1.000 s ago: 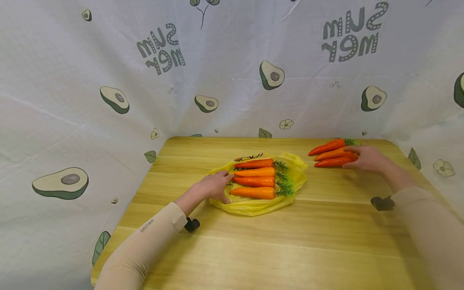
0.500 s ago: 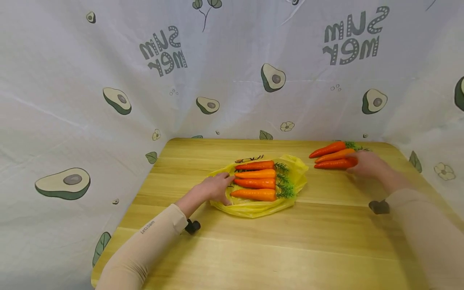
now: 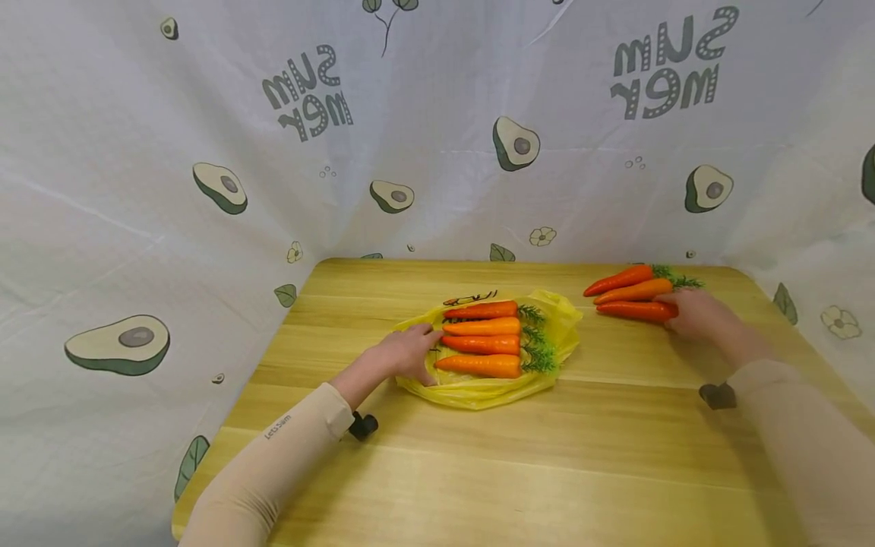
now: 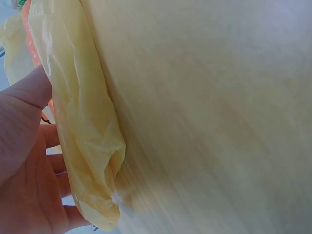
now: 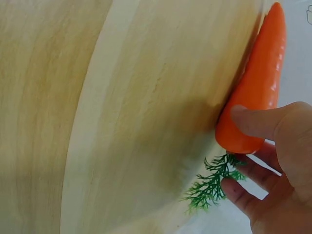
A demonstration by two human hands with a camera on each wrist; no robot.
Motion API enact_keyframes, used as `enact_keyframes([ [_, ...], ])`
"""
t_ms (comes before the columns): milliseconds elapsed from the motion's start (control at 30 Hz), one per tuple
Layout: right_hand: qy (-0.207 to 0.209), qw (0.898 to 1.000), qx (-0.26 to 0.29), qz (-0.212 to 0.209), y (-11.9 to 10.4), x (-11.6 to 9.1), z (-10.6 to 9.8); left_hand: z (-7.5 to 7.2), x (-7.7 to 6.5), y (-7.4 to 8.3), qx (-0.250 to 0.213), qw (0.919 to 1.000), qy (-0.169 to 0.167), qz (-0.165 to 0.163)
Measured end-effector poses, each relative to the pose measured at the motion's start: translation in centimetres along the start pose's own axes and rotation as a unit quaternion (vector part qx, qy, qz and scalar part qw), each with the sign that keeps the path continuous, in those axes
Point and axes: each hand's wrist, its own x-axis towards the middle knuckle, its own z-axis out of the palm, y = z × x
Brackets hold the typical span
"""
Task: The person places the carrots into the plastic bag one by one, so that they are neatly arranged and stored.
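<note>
My right hand (image 3: 699,313) grips the thick end of the nearest red-orange carrot (image 3: 632,310) at the right. In the right wrist view the thumb lies on that carrot (image 5: 258,92), with the fingers at its far side and its green top (image 5: 209,183) hanging by the fingertips. At the mouth of a yellow plastic bag (image 3: 472,396), my left hand (image 3: 406,351) is spread, thumb and fingers inside the rim. The left wrist view has the bag's edge (image 4: 85,122) hiding those fingertips. Several carrots (image 3: 481,327) with green tops lie side by side on the bag.
Two more carrots, a red-orange one (image 3: 618,280) and an orange one (image 3: 632,292), lie just beyond the gripped one. Everything rests on a wooden table (image 3: 478,479). A white curtain (image 3: 437,114) printed with avocados hangs behind the table.
The nearest carrot on the right has shifted slightly toward me, away from the orange one, with my right hand at its thick end. My left hand and the bag stay in place.
</note>
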Motion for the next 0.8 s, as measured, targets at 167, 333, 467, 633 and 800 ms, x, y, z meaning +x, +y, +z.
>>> enact_keyframes([
  [167, -0.016, 1.0, 0.008, 0.0, 0.6, -0.3, 0.0, -0.1, 0.1, 0.0, 0.0, 1.0, -0.004, -0.001],
  [333, -0.012, 1.0, 0.014, -0.008, 0.6, -0.5, 0.1, -0.1, 0.0, 0.1, 0.003, 1.0, -0.008, -0.002],
  [467, -0.008, 1.0, 0.014, -0.019, 0.5, -0.8, -0.1, -0.1, 0.0, 0.1, 0.005, 0.9999, -0.01, -0.002],
  [633, -0.012, 1.0, 0.02, -0.019, 0.1, -1.0, -0.8, -0.1, 0.1, 0.1, 0.007, 0.9999, -0.01, -0.001],
  [800, -0.012, 1.0, 0.021, -0.019, -0.6, -1.2, -1.5, 0.0, 0.1, 0.0, 0.006, 0.9999, -0.011, 0.0],
])
